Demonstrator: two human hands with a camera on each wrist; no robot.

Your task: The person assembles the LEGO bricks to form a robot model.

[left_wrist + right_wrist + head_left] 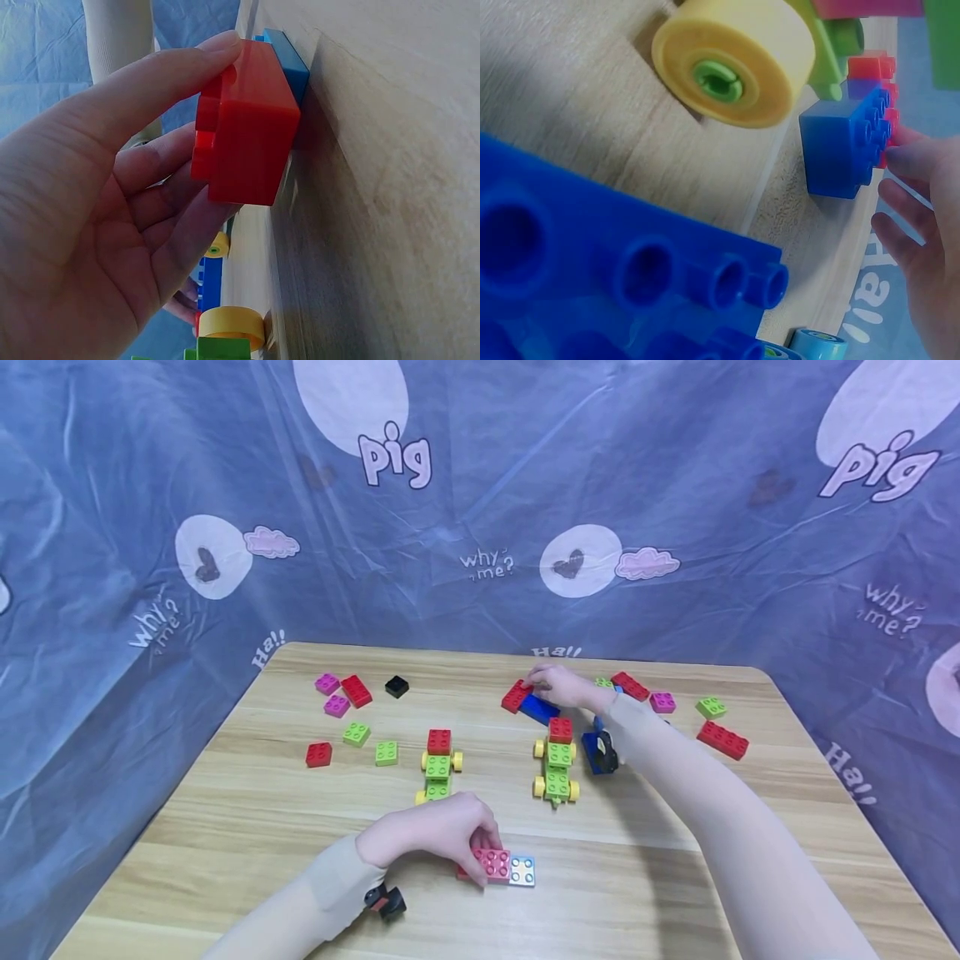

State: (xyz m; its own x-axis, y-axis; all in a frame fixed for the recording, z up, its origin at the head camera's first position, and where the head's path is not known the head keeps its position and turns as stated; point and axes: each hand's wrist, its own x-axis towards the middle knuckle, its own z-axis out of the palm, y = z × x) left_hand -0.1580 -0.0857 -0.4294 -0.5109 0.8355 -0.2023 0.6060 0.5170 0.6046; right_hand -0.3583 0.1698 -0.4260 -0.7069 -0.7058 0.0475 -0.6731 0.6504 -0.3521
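Low in the head view, my left hand (453,831) grips a red brick (493,865) with thumb and fingers across it. A light-blue brick (522,871) sits right against its right end, lower than the red one in the left wrist view. My right hand (558,685) is stretched to the far part of the table. Its thumb and forefinger pinch the end of another red brick (514,697), while the other fingers (904,199) hang loose. Beside that brick lies a dark-blue brick (540,710), partly under the hand in the head view.
Two green wheeled bases with yellow wheels, a left one (438,766) and a right one (557,768), stand mid-table with red bricks on them. A blue piece with a black part (600,752) lies under the right forearm. Loose bricks (356,733) lie at both sides.
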